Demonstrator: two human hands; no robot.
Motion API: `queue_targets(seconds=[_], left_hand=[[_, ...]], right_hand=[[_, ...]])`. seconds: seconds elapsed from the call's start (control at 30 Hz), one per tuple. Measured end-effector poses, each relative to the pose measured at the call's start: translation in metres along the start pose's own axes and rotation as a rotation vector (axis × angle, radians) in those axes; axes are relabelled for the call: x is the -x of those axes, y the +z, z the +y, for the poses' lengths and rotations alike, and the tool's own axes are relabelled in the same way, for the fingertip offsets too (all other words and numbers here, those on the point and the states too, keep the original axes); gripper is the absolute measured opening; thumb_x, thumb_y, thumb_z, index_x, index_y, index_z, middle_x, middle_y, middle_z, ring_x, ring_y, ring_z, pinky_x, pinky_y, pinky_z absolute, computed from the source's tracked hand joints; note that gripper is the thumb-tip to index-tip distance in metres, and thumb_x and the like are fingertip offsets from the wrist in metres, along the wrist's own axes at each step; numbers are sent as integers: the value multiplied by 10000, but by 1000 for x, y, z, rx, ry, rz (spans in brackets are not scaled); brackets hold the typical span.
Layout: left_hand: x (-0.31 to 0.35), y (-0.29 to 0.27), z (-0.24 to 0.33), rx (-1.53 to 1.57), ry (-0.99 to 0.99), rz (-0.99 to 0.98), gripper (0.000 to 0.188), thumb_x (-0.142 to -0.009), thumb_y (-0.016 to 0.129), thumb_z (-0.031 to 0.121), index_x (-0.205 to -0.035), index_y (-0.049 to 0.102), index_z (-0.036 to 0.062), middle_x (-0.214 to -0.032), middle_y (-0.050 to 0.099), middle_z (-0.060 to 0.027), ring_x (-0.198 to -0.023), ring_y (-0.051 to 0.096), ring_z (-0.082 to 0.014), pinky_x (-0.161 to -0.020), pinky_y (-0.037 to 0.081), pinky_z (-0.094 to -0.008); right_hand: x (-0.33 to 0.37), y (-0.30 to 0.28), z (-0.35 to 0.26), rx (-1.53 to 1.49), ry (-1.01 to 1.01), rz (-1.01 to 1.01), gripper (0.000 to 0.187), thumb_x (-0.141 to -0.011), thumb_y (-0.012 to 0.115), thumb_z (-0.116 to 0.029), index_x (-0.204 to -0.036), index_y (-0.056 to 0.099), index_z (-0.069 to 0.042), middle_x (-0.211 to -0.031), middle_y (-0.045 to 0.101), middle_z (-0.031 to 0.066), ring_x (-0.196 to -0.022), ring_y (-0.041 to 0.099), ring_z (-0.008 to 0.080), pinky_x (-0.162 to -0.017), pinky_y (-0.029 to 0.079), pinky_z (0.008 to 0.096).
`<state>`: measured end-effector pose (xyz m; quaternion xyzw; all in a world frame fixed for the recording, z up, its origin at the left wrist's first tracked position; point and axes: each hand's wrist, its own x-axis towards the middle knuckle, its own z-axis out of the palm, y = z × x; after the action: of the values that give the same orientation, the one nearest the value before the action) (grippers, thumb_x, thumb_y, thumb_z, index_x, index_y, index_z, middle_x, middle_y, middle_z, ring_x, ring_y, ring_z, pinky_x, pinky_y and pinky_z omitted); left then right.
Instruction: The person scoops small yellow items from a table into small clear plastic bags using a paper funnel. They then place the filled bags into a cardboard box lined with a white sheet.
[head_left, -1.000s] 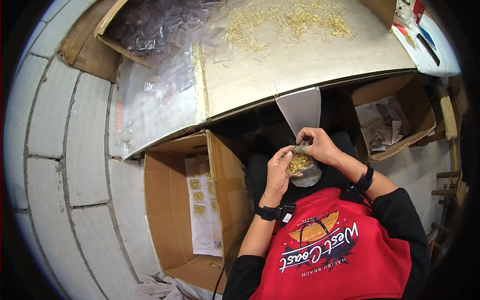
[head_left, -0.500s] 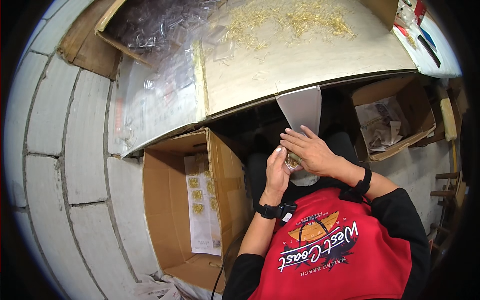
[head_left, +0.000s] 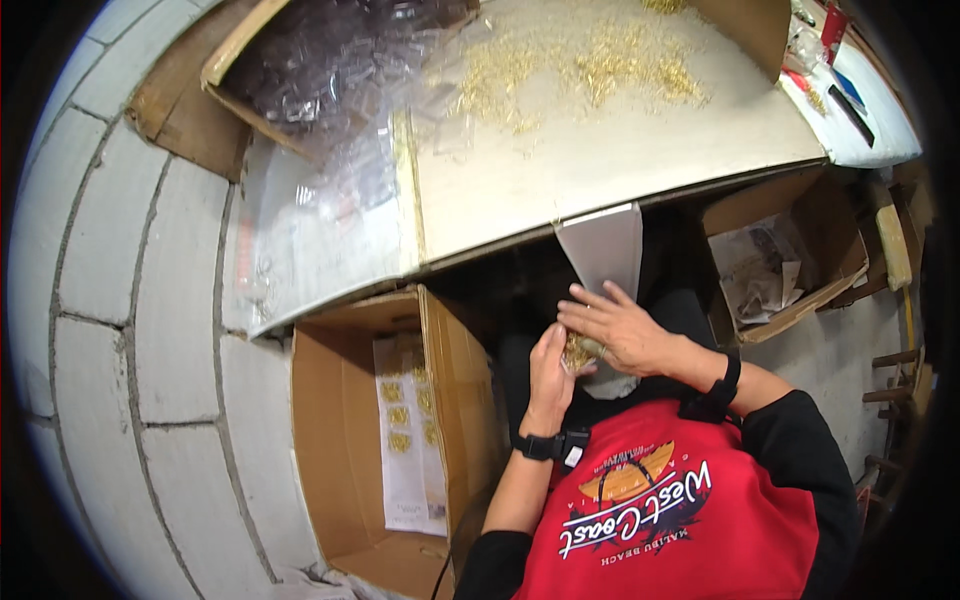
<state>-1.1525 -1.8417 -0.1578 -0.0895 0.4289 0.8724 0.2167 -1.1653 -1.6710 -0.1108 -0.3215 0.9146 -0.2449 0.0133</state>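
In my left hand (head_left: 549, 376) is a small clear plastic bag (head_left: 577, 352) packed with small gold-coloured pieces, pinched at its side by the fingers. My right hand (head_left: 623, 333) lies across the bag's top, its fingers stretched out and a little apart; its thumb is mostly hidden. Under both hands a white chute (head_left: 606, 248) slopes down from the table edge toward my lap. Thin gold-coloured pieces (head_left: 630, 75) are spread loose over the pale tabletop (head_left: 600, 150) beyond. What the pieces are exactly is too small to tell.
At my left stands an open cardboard box (head_left: 325, 450), with filled bags in rows on a white sheet (head_left: 413, 500). Another carton (head_left: 825, 220) with paper stands right, under the table. Clear empty bags (head_left: 330, 80) heap at the far left. A block wall (head_left: 175, 330) runs along the left.
The view has shifted, so the table and boxes sit slightly lower. My hands stay together at the bag, and more of its gold-coloured contents shows between them.
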Motion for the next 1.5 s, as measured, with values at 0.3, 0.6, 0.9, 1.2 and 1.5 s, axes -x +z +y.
queue_targets(seconds=[0.3, 0.6, 0.9, 1.2, 1.5], left_hand=[[-11, -36, -9, -22, -138, 193, 299, -936, 554, 318, -1056, 612, 51, -872, 679, -50, -698, 681, -149, -455, 543, -252], [-26, -36, -26, -94, -193, 247, 215, -854, 646, 125, -1054, 627, 48, -893, 674, -53, -701, 675, -140, -445, 535, -231], [-34, -31, -32, -135, -283, 191, 249, -865, 644, 180, -1082, 616, 60, -906, 670, -44, -742, 672, -130, -466, 519, -225], [-39, -33, -36, -219, -276, 150, 214, -871, 635, 155, -1062, 607, 63, -904, 673, -47, -725, 666, -121, -483, 526, -223], [-46, -32, -50, -114, -352, 63, 321, -979, 469, 296, -1147, 542, 32, -937, 664, -67, -770, 669, -141, -549, 562, -271]], right_hand=[[-132, -54, 44, 132, 56, 489, 362, -891, 536, -171, -1229, 525, -42, -1332, 472, 190, -1320, 356, 363, -1068, 327, 407], [-146, -59, 96, 375, 104, 377, 366, -780, 566, -98, -1097, 545, 85, -1235, 526, 235, -1170, 500, 363, -950, 439, 384], [-118, -90, 115, 80, 122, 324, 378, -898, 516, -152, -1253, 513, -23, -1343, 478, 158, -1267, 425, 309, -1037, 368, 372], [-133, -87, 129, 62, 164, 238, 440, -931, 467, -183, -1326, 431, 9, -1422, 390, 164, -1353, 306, 320, -1114, 266, 389], [-111, -95, 117, -244, 246, 273, 431, -936, 471, -231, -1343, 453, -87, -1415, 408, 151, -1315, 373, 309, -1080, 323, 371]])
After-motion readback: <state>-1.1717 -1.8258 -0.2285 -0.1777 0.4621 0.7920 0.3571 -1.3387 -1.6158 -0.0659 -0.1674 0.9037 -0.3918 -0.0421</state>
